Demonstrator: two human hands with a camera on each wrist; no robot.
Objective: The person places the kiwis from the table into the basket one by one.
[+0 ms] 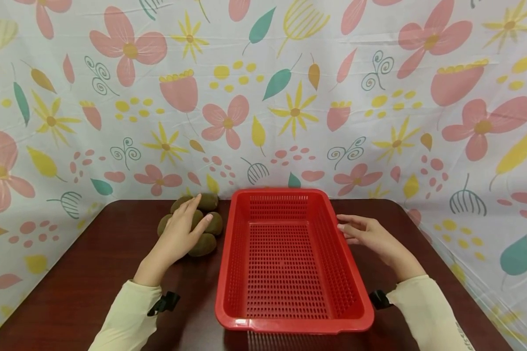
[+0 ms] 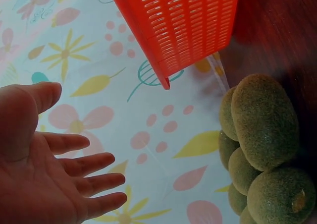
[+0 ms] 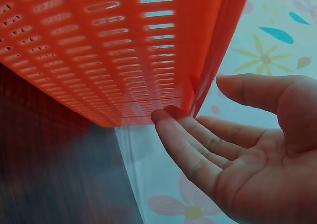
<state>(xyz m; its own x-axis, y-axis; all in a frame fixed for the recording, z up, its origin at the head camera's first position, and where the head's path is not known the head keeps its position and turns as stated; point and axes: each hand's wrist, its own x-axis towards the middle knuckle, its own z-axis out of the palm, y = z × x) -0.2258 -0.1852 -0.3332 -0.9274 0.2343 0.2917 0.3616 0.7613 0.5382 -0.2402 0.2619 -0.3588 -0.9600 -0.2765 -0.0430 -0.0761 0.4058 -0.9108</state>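
Note:
Brown fuzzy kiwis (image 1: 203, 244), several of them, lie bunched on the table left of a red plastic basket (image 1: 290, 325). My left hand (image 1: 181, 233) is over the kiwis, fingers extended; in the left wrist view the left palm (image 2: 39, 184) faces the camera, well apart from the kiwis (image 2: 265, 120). At the basket's right side, my right hand (image 1: 369, 236) has its fingertips right at the rim. In the right wrist view the right fingers (image 3: 188, 152) reach under the basket's rim (image 3: 218, 50), slightly bent, with the thumb apart from it. Nothing lies inside the basket.
The dark reddish-brown table (image 1: 83, 263) reaches back to a white flowered curtain (image 1: 263, 97), which also hangs along both sides. Black straps (image 1: 164, 303) circle both wrists at the ends of pale sleeves (image 1: 129, 314).

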